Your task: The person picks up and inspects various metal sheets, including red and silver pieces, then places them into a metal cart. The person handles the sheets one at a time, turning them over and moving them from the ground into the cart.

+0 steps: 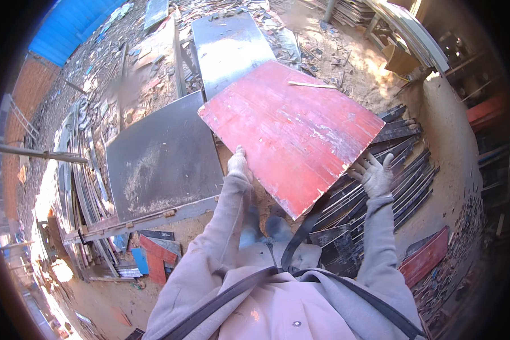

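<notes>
A scuffed red plywood board with chipped, pale edges is tilted in front of me. My left hand, in a light glove, grips its near left edge; the thumb shows on top, and the fingers are hidden beneath. By the board's right edge, my gloved right hand is open with fingers spread. Its fingertips come close to that edge, and I cannot tell whether they touch. A thin wood sliver lies on the board's far part. Left of the red board is a dark board with a dusty, worn patch.
A shiny grey panel lies farther ahead. Dark strips are stacked to the right, beside a red offcut. Long strips stand at the left, near a pole. Wood scraps litter the ground; a blue sheet wall rises far left.
</notes>
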The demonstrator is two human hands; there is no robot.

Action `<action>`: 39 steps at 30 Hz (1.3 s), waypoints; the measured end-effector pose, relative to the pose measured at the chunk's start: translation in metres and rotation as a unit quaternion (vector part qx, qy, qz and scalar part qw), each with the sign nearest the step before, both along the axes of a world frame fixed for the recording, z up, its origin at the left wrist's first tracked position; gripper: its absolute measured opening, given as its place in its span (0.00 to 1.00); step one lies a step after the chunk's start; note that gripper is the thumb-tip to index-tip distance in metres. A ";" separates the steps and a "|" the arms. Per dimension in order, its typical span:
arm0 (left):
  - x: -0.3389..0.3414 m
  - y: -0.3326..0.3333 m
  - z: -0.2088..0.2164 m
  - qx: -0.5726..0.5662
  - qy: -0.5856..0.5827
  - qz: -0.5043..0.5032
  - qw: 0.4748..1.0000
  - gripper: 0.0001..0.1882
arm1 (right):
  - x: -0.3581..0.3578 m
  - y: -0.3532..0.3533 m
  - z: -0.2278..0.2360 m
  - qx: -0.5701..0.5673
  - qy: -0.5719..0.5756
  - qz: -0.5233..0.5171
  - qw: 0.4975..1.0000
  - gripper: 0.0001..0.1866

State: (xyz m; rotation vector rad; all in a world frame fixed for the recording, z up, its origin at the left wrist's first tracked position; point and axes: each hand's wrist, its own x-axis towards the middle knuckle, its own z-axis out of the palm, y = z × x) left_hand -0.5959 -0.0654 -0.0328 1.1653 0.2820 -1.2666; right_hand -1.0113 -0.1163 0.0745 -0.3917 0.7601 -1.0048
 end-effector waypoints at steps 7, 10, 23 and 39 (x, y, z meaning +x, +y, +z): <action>0.030 0.027 0.112 -0.151 0.026 -0.009 0.988 0.35 | 0.098 -0.014 0.041 -0.020 0.114 0.036 0.993 0.19; 0.046 0.057 0.149 -0.369 0.078 -0.030 0.926 0.46 | 0.133 -0.008 0.104 -0.053 0.090 0.039 0.994 0.13; 0.050 0.093 0.194 -0.381 -0.330 -0.075 0.860 0.51 | 0.215 -0.017 0.172 -0.112 0.172 0.161 0.965 0.33; 0.056 0.078 0.167 -0.259 0.065 -0.026 0.963 0.21 | 0.221 0.054 0.134 -0.187 0.139 0.043 0.972 0.36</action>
